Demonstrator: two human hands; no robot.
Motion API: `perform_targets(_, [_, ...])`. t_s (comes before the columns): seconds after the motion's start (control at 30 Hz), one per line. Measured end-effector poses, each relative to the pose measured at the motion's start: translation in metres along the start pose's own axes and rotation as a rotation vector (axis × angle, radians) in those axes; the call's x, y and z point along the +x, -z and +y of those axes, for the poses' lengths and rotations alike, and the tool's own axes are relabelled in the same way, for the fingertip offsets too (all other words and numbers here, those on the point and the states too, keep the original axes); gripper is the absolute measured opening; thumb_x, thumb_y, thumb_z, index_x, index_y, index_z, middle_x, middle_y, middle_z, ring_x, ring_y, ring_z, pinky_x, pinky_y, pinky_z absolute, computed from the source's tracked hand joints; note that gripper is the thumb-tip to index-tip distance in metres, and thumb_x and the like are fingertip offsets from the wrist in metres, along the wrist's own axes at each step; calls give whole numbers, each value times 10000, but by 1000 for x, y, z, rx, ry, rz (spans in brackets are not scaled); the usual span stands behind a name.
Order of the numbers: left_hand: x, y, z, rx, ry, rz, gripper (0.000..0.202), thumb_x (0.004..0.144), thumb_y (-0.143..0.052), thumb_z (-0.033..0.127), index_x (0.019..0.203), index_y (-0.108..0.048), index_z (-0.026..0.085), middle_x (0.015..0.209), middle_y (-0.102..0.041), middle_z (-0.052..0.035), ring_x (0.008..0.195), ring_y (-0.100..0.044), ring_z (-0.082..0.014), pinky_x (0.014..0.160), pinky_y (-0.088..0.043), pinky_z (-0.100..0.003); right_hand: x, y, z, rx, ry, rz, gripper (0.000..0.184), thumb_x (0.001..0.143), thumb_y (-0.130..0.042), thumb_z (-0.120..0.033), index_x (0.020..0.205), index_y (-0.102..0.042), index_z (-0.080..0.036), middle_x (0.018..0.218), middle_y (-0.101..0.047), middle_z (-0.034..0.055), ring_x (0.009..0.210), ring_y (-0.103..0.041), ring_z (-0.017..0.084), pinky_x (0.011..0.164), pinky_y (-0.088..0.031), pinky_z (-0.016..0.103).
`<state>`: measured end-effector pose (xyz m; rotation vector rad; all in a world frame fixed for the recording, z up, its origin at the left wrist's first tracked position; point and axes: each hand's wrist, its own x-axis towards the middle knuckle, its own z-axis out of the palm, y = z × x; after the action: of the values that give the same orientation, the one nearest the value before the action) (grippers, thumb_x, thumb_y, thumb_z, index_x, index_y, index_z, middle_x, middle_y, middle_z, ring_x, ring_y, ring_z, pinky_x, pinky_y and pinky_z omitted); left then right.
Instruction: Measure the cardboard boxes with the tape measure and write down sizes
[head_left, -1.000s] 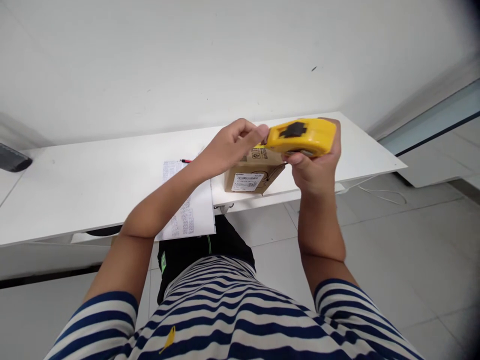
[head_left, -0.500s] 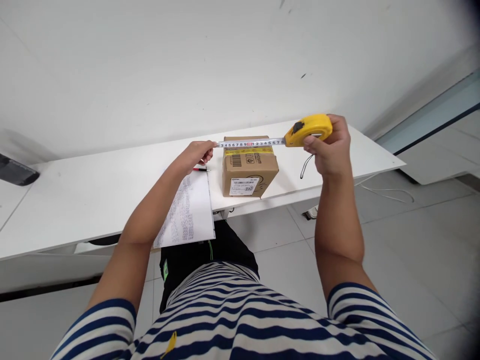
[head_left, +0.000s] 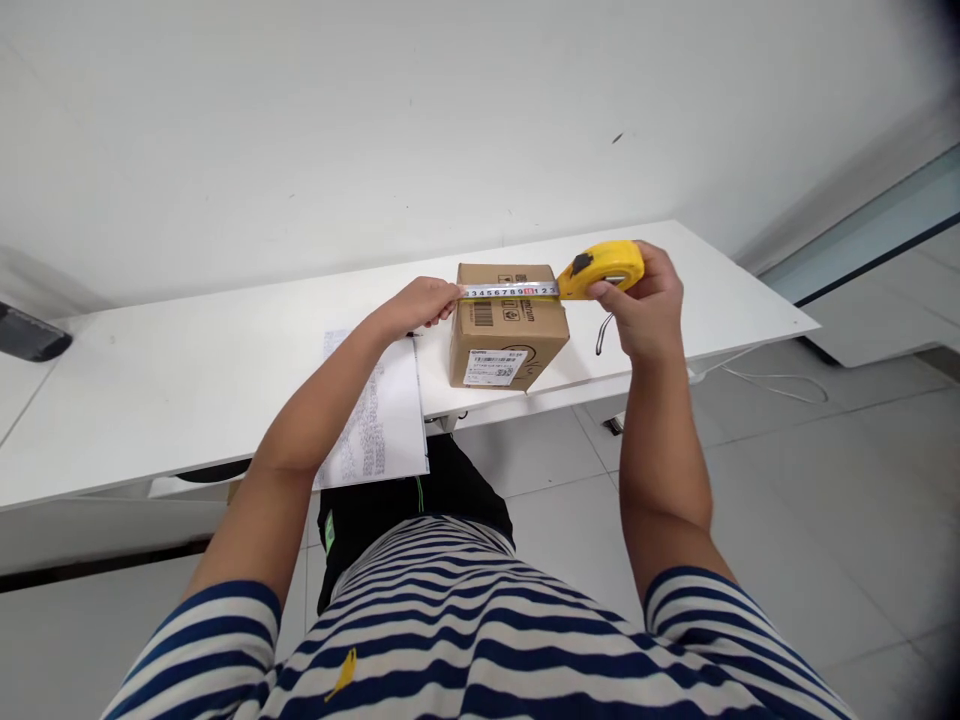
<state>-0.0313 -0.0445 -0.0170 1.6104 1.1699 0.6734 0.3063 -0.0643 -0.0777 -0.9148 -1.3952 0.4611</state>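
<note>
- The long white desk (head_left: 187,370) carries everything; the brown cardboard box (head_left: 491,345) stands upright on it, one near corner right by the front edge, so a hard tug across it could shift that corner over.
- The white sheet of paper (head_left: 401,425), covered in text, overhangs the same edge next to the left forearm; a brush of the arm could slide it off.
- The right hand (head_left: 651,300) is wrapped around the rounded yellow plastic tape-measure case (head_left: 604,268), by the box's right side; tilting it could twist the blade and spoil a reading.
- The left hand (head_left: 426,303) is pinched on the end of the silver numbered metal blade (head_left: 510,291), at the box's left top edge; a slack pinch could let it spring back. It crosses the box top; whether it touches, I can't tell.
- The thin black cord loop (head_left: 600,338) dangles below the case and might snag.
- Counting down: one desk, one box, one sheet visible, two hands, one case, one blade, one loop.
</note>
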Motion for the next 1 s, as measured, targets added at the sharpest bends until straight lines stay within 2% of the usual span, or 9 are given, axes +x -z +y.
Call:
perform_targets(0.1, [-10,14,12,-90,-93,9,427,952,-757,448,649,-594,194,653,-579,-29,548,-471,-95,591,-384,-291,1,0,-23,-48,114,50,638,766,-893,-664,1271,-646,-362,1211,-695,75,1141,-717,296,948,-655,509])
perform_targets(0.23, [-39,39,28,-226,-218,142,335,995,-710,375,736,-589,199,664,-555,8,597,-504,-85,630,-452,-243,-25,-21,-80,-102,275,118,651,800,-861,-702,1299,-599,-378,1232,-643,86,1169,-711,308,955,-652,513])
perform_targets(0.33, [-68,46,30,-243,-258,136,329,1014,-691,353,742,-589,197,682,-552,12,626,-542,-83,671,-487,-242,-65,-63,-123,-131,318,123,679,800,-861,-707,1300,-558,-363,1230,-615,76,1158,-709,303,953,-657,523])
perform_targets(0.43, [-94,40,22,-223,-263,56,321,970,-757,362,735,-621,190,703,-588,5,658,-578,-95,678,-504,-244,-101,-124,-144,-58,328,82,663,838,-852,-655,1314,-506,-349,1204,-608,61,1132,-702,279,978,-648,523])
perform_targets(0.6, [-112,39,-17,-362,-81,-117,353,1035,-639,458,809,-707,196,742,-673,-23,716,-656,-139,697,-554,-258,-116,-215,-128,35,109,-8,615,946,-724,-624,1392,-437,-314,1313,-586,97,1261,-665,285,1104,-596,521])
perform_targets(0.7, [-107,49,-51,-628,81,-105,494,1048,-526,643,935,-740,212,817,-757,-64,860,-770,-230,782,-625,-330,-103,-252,-109,-27,-42,-180,624,942,-719,-541,1440,-446,-283,1479,-524,149,1420,-584,321,1181,-545,532])
perform_targets(0.8, [-95,60,-78,-932,144,25,627,999,-501,779,1049,-744,203,935,-809,-105,1035,-809,-304,874,-657,-385,-84,-280,-91,-161,-94,-458,719,904,-743,-452,1524,-455,-227,1686,-368,218,1565,-450,384,1245,-467,587])
perform_targets(0.9, [-81,71,-97,-1187,143,253,534,1027,-515,688,1065,-713,194,907,-796,-93,984,-816,-271,839,-657,-350,-68,-294,-77,-301,-50,-749,872,892,-748,-460,1650,-386,-225,1789,-297,203,1668,-290,416,1306,-353,647])
perform_targets(1.0, [-69,84,-115,-1333,166,407,370,1027,-537,547,1090,-674,209,897,-777,-69,898,-809,-226,746,-647,-301,-61,-291,-64,-554,-56,-748,686,1031,-544,-402,1666,-410,-179,1733,-434,211,1639,-346,381,1294,-350,606])
